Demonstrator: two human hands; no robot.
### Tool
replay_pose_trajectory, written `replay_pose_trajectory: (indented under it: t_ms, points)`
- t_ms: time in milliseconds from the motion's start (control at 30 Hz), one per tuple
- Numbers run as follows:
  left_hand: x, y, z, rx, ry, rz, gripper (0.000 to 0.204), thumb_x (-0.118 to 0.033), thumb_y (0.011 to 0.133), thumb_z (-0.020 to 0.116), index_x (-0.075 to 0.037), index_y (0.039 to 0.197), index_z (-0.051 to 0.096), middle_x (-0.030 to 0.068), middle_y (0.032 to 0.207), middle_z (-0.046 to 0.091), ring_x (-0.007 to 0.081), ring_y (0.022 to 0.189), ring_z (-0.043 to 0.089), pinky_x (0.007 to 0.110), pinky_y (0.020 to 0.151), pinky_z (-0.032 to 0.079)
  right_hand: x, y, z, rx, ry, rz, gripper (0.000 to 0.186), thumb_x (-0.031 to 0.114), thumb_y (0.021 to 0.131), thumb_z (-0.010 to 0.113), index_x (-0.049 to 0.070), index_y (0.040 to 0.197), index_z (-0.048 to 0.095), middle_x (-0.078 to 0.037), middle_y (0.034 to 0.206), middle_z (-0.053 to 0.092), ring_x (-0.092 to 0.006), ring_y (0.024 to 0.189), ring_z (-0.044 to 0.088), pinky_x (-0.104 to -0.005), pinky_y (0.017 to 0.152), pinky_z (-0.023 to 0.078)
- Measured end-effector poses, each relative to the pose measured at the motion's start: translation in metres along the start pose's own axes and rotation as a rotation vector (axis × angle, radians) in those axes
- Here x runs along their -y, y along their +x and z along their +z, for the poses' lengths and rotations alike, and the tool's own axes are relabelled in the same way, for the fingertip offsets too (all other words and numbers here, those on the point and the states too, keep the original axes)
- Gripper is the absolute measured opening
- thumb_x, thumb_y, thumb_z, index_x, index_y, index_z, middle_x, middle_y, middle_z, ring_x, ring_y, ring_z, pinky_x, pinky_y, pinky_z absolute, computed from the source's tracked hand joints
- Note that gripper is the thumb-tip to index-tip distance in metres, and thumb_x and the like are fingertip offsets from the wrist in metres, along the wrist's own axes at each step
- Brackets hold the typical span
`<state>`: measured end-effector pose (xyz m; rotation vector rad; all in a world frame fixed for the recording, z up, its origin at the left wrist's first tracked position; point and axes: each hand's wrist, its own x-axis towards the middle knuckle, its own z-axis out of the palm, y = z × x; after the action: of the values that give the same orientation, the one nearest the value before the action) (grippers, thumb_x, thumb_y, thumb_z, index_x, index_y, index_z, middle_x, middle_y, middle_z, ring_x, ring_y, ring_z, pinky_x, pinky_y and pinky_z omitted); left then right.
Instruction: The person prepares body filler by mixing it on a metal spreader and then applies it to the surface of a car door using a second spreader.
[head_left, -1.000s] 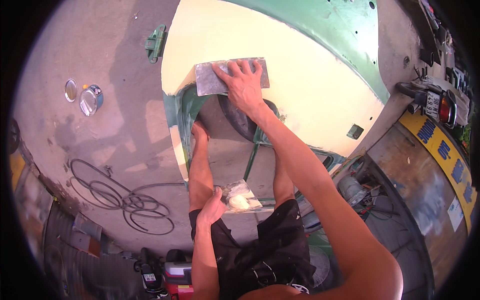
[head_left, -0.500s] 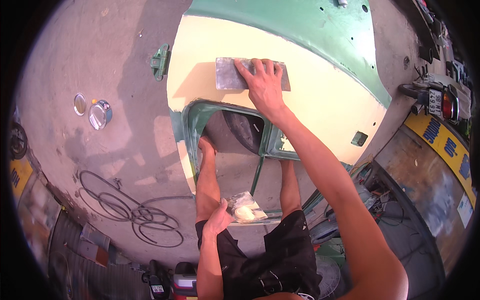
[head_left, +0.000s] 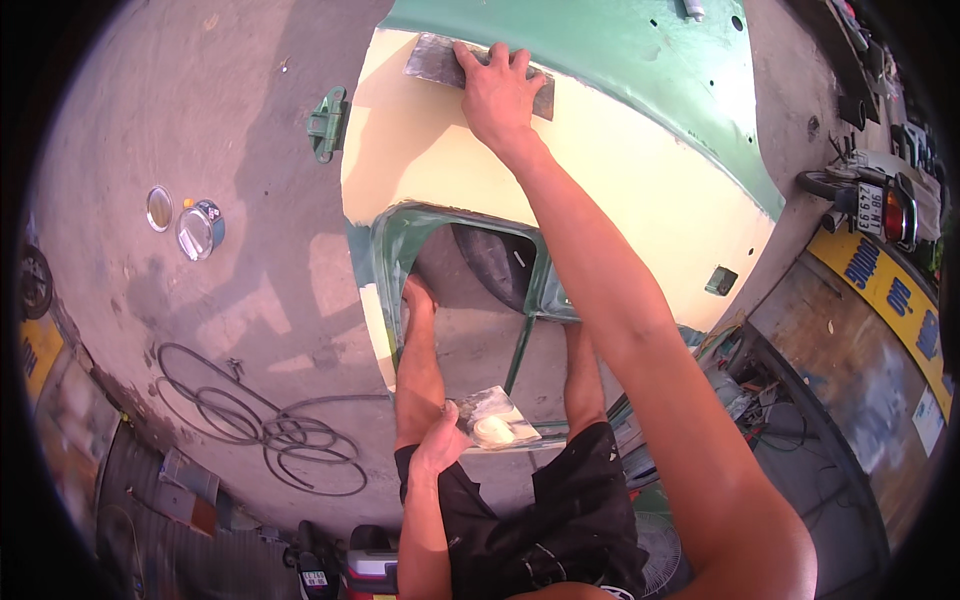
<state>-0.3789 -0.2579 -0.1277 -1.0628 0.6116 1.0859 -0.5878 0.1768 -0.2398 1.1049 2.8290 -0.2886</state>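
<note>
A green vehicle door (head_left: 620,50) lies in front of me, its broad middle coated with cream filler (head_left: 620,170). My right hand (head_left: 502,95) reaches out to the coating's far edge. Its fingers press on a wide, flat metal spreader (head_left: 432,62), whose blade lies against the panel near the green border. Close to my lap, my left hand (head_left: 440,440) is closed on the edge of a small flat plate (head_left: 482,402). A mound of cream filler (head_left: 493,432) sits on that plate. My legs show through and below the door's window opening.
An open tin (head_left: 200,232) and its round lid (head_left: 160,208) stand on the concrete floor at left. A coiled black hose (head_left: 265,430) lies nearer. A green hinge (head_left: 326,124) juts from the door's left side. A parked motorbike (head_left: 880,205) is at far right.
My right hand has slid the spreader away from me and slightly left, from mid-panel up to the coating's far edge. My left hand and its plate have barely shifted.
</note>
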Motion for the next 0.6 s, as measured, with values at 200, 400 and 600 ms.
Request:
replay_pose_trajectory:
  t_ms: [200, 400, 600]
  points:
    - [-0.004, -0.004, 0.015, -0.026, -0.054, -0.045, 0.056, -0.038, 0.105, 0.027, 0.006, 0.141, 0.029, 0.0158, 0.146, 0.036, 0.0257, 0.134, 0.037, 0.042, 0.114, 0.027, -0.004, -0.001, 0.0, -0.013, 0.017, -0.008, 0.046, 0.013, 0.088, 0.054, 0.026, 0.132, 0.054, -0.013, 0.12, 0.049, -0.0382, 0.117, 0.041, -0.0676, 0.091, 0.034]
    - [-0.01, -0.01, 0.034, 0.013, 0.067, -0.018, 0.06, -0.042, 0.104, 0.028, 0.006, 0.141, 0.028, 0.0151, 0.146, 0.035, 0.0249, 0.133, 0.037, 0.042, 0.113, 0.029, 0.011, -0.052, 0.003, 0.079, -0.012, -0.161, 0.051, 0.012, 0.086, 0.056, 0.028, 0.134, 0.053, -0.008, 0.114, 0.054, -0.0325, 0.111, 0.045, -0.0668, 0.091, 0.034]
    - [-0.002, -0.005, 0.02, -0.092, 0.133, -0.024, 0.059, -0.045, 0.103, 0.029, 0.002, 0.14, 0.031, 0.0128, 0.143, 0.039, 0.0258, 0.131, 0.039, 0.043, 0.114, 0.026, 0.013, -0.144, 0.007, 0.101, 0.03, -0.346, 0.063, 0.007, 0.079, 0.059, 0.028, 0.137, 0.049, -0.007, 0.114, 0.051, -0.0293, 0.11, 0.046, -0.0624, 0.096, 0.032]
